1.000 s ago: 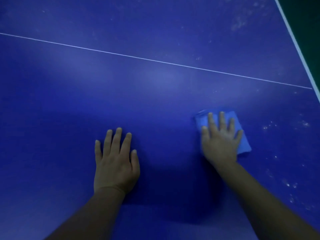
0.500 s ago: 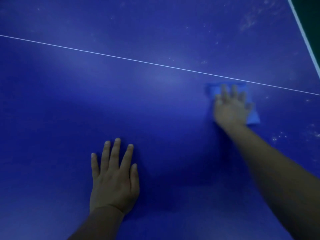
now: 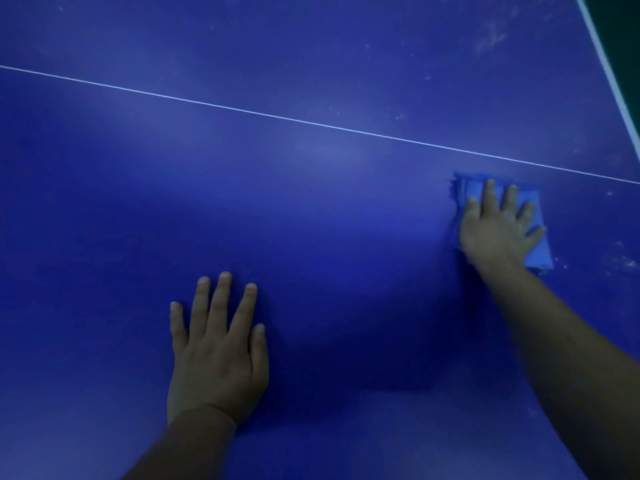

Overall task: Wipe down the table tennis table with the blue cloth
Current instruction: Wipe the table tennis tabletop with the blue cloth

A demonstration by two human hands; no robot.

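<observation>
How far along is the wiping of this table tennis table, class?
Done: the surface around the left hand looks free of specks. In hand: the right hand presses the blue cloth flat, just short of the white line. Left: pale specks beside the cloth and smudges beyond the line.

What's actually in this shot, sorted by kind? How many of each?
Hands: 2, the left hand flat on the table, the right hand pressing on the cloth
Cloths: 1
Tables: 1
White lines on the table: 2, a thin line across it and an edge line at the far right
Total: 6
</observation>
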